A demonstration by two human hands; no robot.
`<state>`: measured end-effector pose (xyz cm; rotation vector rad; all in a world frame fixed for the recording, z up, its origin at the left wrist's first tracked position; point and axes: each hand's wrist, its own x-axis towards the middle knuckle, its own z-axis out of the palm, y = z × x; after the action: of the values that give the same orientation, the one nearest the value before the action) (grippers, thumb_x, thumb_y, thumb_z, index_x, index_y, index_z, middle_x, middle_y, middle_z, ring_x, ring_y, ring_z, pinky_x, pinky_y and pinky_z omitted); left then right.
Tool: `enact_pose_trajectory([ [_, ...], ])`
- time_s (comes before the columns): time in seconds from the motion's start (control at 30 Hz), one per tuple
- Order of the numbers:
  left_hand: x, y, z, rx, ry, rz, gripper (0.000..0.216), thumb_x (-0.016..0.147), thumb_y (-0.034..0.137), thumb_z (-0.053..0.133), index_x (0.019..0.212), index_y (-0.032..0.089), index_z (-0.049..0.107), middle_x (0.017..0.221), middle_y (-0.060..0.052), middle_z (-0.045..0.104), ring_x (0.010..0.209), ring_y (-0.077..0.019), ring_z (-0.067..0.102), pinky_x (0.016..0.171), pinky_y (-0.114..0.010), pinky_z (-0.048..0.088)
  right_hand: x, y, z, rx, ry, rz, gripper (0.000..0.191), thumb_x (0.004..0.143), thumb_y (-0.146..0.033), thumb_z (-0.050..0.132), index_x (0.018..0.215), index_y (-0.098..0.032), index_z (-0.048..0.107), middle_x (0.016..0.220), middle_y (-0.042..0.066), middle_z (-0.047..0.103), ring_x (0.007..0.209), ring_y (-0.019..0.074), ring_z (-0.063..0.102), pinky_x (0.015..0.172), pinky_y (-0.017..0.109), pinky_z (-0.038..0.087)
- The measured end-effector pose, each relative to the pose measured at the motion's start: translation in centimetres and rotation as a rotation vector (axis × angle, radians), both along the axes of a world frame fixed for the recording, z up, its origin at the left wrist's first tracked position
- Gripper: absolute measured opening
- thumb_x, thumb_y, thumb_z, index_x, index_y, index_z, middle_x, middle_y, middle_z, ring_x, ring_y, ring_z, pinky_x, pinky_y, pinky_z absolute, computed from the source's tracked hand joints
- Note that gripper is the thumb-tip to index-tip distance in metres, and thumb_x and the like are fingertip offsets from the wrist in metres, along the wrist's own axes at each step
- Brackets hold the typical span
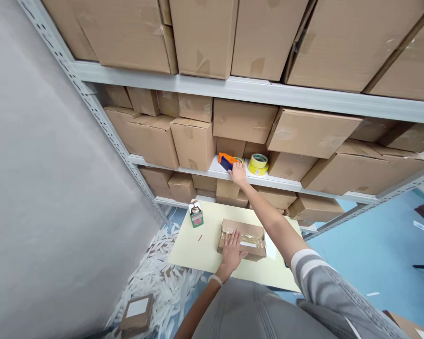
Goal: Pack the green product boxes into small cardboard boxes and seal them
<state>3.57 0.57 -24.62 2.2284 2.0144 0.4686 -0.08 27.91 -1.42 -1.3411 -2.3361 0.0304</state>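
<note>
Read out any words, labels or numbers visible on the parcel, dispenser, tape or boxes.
None is readable. The white labels on the cardboard parcel and floor carton show no legible text; print on the small green box is too small; the orange tape dispenser and yellow tape roll show nothing legible.

Tape dispenser (225, 162): orange and dark blue. Tape roll (258, 164): yellow, white core. Parcel (249, 234): tan, shiny clear tape, white label. Board (198, 249): pale yellow. Small box (196, 215), far left on board: green and white. Shelf boxes (201, 37): tan, darker tape patches. Shelf beam (268, 92): pale grey. Sleeve (325, 287), right: grey, white stripes. Floor (374, 263): light blue. Packing strips (166, 282), near left: white.
</note>
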Motion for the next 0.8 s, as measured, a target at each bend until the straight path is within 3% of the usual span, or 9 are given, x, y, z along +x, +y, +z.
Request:
enact_pose_trajectory([
  [0.23,-0.3,0.0,1.0,-0.021,-0.042,-0.007,0.063,0.096,0.043,0.035,0.151,0.014,0.029,0.157,-0.011,0.028,0.147,-0.0235,0.021,0.12,-0.054,0.017,0.5,0.5,-0.7,0.023,0.038,0.001,0.025,0.091,-0.018,0.05,0.115,-0.013,0.055,0.121,0.018,0.06,0.12,0.0284,0.046,0.105,0.043,0.025],
  [0.37,-0.2,0.0,0.7,-0.025,-0.015,-0.003,0.065,0.095,0.044,0.037,0.152,0.014,0.026,0.157,-0.011,0.028,0.147,-0.0235,0.021,0.12,-0.054,0.018,1.6,-0.2,-0.4,0.009,0.209,0.065,0.016,0.09,-0.019,0.049,0.103,-0.015,0.058,0.11,0.016,0.064,0.111,0.0289,0.048,0.102,0.045,0.027],
  [0.53,-0.1,0.2,-0.3,-0.019,-0.001,0.022,0.069,0.092,0.043,0.041,0.154,0.018,0.023,0.157,-0.008,0.028,0.147,-0.0246,0.023,0.12,-0.054,0.02,5.7,-3.8,-1.3,0.047,0.356,0.159,0.027,0.095,-0.035,0.038,0.102,-0.017,0.057,0.109,0.013,0.061,0.101,0.0259,0.049,0.094,0.041,0.035],
  [0.6,-0.1,0.3,-0.4,-0.016,-0.007,0.027,0.068,0.091,0.042,0.042,0.154,0.022,0.024,0.156,-0.006,0.029,0.146,-0.0246,0.024,0.121,-0.051,0.021,8.1,-5.7,-2.1,-0.022,0.594,0.201,0.033,0.093,-0.045,0.039,0.101,-0.019,0.058,0.104,0.01,0.062,0.097,0.0249,0.051,0.09,0.039,0.038],
  [0.67,-0.1,0.3,-0.2,-0.015,-0.007,0.031,0.066,0.091,0.041,0.041,0.153,0.023,0.025,0.156,-0.005,0.029,0.146,-0.0235,0.023,0.122,-0.048,0.021,10.7,-7.5,-3.2,-0.192,0.854,0.19,0.037,0.088,-0.054,0.045,0.093,-0.02,0.059,0.091,0.006,0.061,0.086,0.0221,0.053,0.081,0.033,0.041],
  [0.8,0.2,0.3,0.5,-0.015,0.014,0.035,0.066,0.093,0.039,0.037,0.153,0.015,0.022,0.156,-0.009,0.031,0.147,-0.0235,0.024,0.122,-0.051,0.013,15.9,-10.6,-6.0,-0.494,1.261,0.026,0.042,0.077,-0.062,0.054,0.072,-0.021,0.056,0.071,-0.001,0.056,0.069,0.0159,0.049,0.068,0.027,0.041],
])
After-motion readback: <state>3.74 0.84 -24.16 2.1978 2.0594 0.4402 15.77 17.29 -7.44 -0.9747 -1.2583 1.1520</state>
